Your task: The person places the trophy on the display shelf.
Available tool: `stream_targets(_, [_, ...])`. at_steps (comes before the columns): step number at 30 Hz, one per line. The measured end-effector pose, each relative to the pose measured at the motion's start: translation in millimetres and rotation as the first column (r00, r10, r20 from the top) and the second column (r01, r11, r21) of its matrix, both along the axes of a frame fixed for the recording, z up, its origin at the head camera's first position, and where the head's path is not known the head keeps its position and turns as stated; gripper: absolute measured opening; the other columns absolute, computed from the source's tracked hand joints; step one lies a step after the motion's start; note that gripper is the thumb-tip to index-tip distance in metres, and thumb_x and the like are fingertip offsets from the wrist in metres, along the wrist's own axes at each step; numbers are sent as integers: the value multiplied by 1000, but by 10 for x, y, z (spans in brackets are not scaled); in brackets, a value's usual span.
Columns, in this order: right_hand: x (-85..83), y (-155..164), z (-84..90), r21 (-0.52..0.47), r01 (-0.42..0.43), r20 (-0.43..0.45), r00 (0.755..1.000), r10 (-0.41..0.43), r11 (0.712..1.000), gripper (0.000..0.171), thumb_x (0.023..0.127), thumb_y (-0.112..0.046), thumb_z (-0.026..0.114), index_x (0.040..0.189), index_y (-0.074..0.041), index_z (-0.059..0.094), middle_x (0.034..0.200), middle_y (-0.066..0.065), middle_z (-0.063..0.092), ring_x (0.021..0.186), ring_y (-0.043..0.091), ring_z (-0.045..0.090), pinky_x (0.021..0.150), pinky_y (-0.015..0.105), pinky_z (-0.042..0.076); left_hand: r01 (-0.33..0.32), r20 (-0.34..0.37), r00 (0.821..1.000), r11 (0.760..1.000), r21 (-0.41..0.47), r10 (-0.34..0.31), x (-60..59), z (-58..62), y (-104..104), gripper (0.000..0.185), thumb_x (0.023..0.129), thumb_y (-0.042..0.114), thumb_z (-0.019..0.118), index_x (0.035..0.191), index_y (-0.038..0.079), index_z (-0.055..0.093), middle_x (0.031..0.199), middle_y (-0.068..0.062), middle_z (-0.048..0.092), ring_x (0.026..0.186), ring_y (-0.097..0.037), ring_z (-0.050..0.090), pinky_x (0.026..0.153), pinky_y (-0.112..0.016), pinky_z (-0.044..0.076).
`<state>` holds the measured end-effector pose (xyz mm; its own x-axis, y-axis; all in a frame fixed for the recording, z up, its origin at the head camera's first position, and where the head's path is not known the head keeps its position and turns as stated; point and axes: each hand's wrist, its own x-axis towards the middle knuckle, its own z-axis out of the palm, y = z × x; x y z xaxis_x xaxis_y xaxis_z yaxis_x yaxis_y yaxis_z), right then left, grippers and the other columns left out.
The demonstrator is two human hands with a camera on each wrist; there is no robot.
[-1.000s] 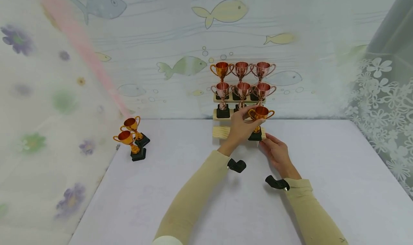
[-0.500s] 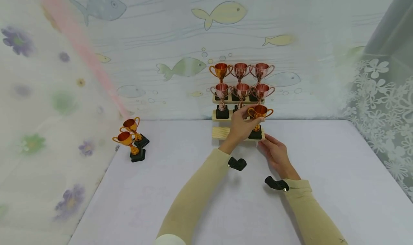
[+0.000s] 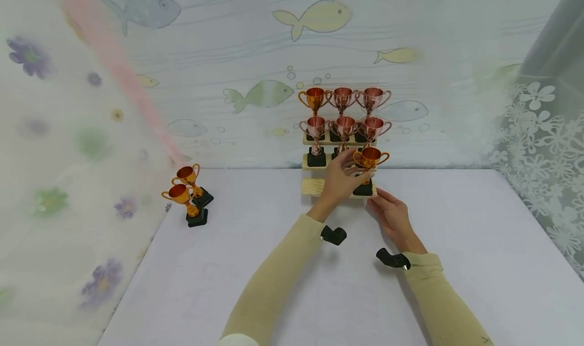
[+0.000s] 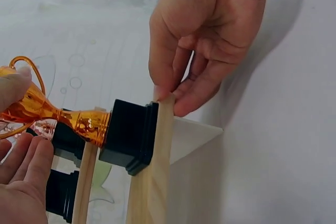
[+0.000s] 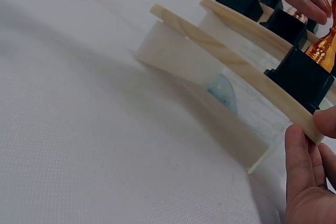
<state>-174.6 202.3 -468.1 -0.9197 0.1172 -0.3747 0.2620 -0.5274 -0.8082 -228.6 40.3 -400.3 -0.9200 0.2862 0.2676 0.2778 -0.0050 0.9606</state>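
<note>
A gold trophy with a black base stands at the right end of the bottom shelf of a wooden tiered stand. My left hand holds its cup, the thumb in front and the fingers at the far side near a handle. In the left wrist view, the trophy's black base sits flat against the shelf board. My right hand pinches the right end of that board. The right wrist view has its thumb at the board's upper edge and its fingers below.
Pink-copper trophies and one gold trophy fill the two upper shelves. Two more gold trophies stand close together at the table's left. A patterned curtain hangs behind the white table.
The head view shifts slightly. Both hands keep their places at the trophy and the shelf end, with my left thumb a touch lower on the cup.
</note>
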Motion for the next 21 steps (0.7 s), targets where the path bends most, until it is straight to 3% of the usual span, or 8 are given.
stream_targets(5, [7, -1, 11, -4, 1, 6, 1000, -1, 1000, 44, 101, -1, 56, 144, 2, 46, 96, -10, 72, 91, 3, 68, 89, 17, 57, -3, 23, 1000, 1000, -21, 3, 78, -88, -144, 69, 87, 2, 79, 147, 0, 48, 136, -20, 59, 127, -35, 58, 105, -30, 52])
stream_targets(12, [-3, 22, 13, 30, -12, 6, 1000, 12, 999, 60, 103, -3, 55, 156, 6, 29, 100, -12, 67, 93, 0, 66, 91, 15, 55, 19, 18, 1000, 1000, -18, -19, 229, -162, -440, 60, 92, 3, 69, 148, 2, 48, 138, -19, 59, 126, -35, 59, 105, -37, 53])
stream_targets(16, [-9, 23, 6, 48, -18, 19, 1000, 17, 999, 60, 103, -4, 55, 157, 4, 29, 112, -7, 61, 96, 0, 65, 93, 15, 54, 6, -29, 1000, 999, -48, -7, 331, -130, -729, 56, 92, 2, 67, 146, 4, 52, 136, -16, 61, 124, -35, 60, 103, -41, 54])
stream_targets(21, [-13, 7, 2, 36, -26, 41, 999, 25, 999, 60, 104, -4, 52, 159, 1, 27, 137, 6, 50, 98, -1, 64, 95, 15, 53, -56, -175, 984, 996, -74, 42, 511, -26, -1261, 53, 89, -3, 70, 140, 1, 56, 131, -18, 64, 119, -39, 62, 99, -49, 56])
